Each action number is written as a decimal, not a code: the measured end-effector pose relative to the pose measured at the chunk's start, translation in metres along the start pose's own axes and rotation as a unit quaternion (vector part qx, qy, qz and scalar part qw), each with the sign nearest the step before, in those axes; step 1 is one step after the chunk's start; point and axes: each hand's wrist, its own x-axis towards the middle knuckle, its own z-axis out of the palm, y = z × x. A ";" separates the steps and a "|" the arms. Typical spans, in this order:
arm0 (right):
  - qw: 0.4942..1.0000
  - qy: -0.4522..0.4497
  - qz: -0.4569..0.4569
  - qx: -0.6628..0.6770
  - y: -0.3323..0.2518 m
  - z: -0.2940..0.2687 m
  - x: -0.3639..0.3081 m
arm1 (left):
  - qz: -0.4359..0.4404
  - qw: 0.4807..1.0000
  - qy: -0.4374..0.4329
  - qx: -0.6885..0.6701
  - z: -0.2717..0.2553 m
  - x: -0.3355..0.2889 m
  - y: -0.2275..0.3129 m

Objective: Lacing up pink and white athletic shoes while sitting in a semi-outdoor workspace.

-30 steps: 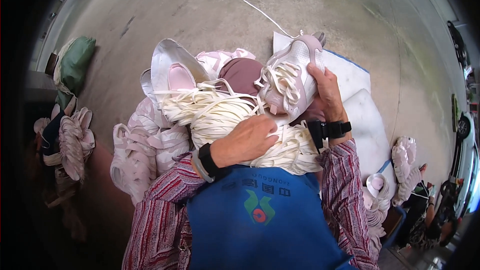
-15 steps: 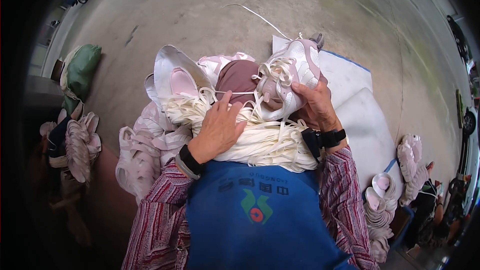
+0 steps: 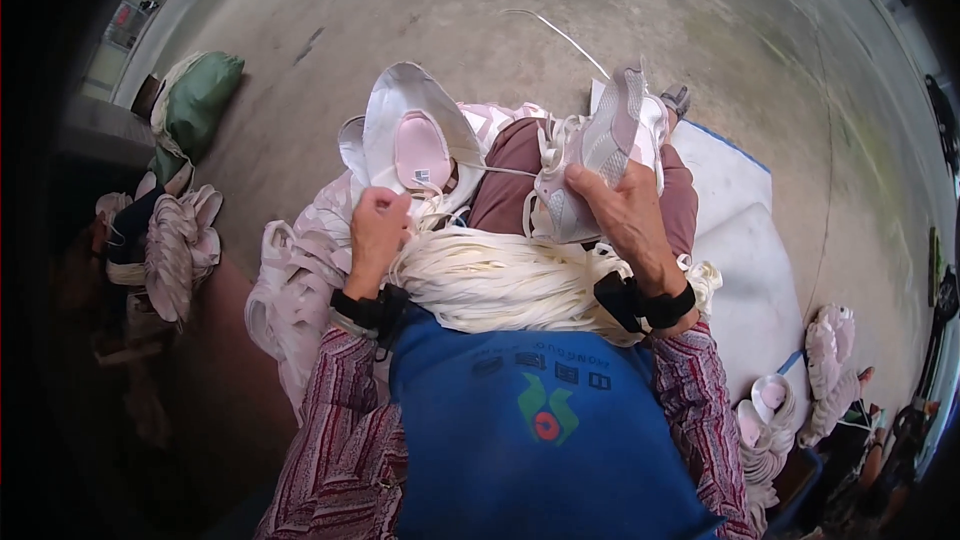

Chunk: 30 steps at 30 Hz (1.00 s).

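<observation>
My right hand [image 3: 628, 215] grips a white and pale pink shoe upper [image 3: 590, 145] above my right thigh, thumb across its side. From it a thin white lace runs left toward my lap. My left hand [image 3: 380, 232] has its fingers curled together at the near edge of another white upper with a pink insole [image 3: 421, 152]; what they pinch, if anything, is hidden. A thick bundle of cream shoelaces [image 3: 490, 280] lies across my lap between both wrists, over my blue apron [image 3: 500, 420].
More nested uppers [image 3: 290, 290] are heaped at my left. A white sheet [image 3: 745, 250] spreads on the right, with stacked uppers [image 3: 768, 430] beyond its near end. A green sack [image 3: 205, 105] stands at far left. Another person's arm shows at the right rim.
My right hand has turned the upper so its side faces up. My left hand has moved left, off the laces, and its fingers have curled closed. The whole view has shifted slightly.
</observation>
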 end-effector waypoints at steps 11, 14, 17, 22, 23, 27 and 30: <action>0.940 0.074 0.134 0.306 0.052 -0.025 -0.021 | 0.226 0.961 0.061 0.145 -0.007 0.042 0.055; 0.923 0.114 0.142 0.340 0.064 -0.031 -0.034 | 0.398 0.909 0.008 0.122 0.005 -0.019 0.103; 0.906 0.131 0.165 0.366 0.067 -0.031 -0.041 | 0.411 0.900 -0.077 0.127 0.018 -0.050 0.099; 0.891 0.134 0.195 0.388 0.076 -0.036 -0.044 | 0.436 0.890 -0.082 0.109 0.024 -0.041 0.086; 0.886 0.128 0.201 0.397 0.078 -0.036 -0.044 | 0.433 0.891 -0.089 0.105 0.025 -0.040 0.085; 0.890 0.096 0.188 0.404 0.086 -0.045 -0.044 | 0.405 0.907 -0.103 0.049 0.028 -0.043 0.076; 0.890 0.109 0.202 0.394 0.088 -0.046 -0.047 | 0.377 0.922 -0.094 0.004 0.029 -0.044 0.072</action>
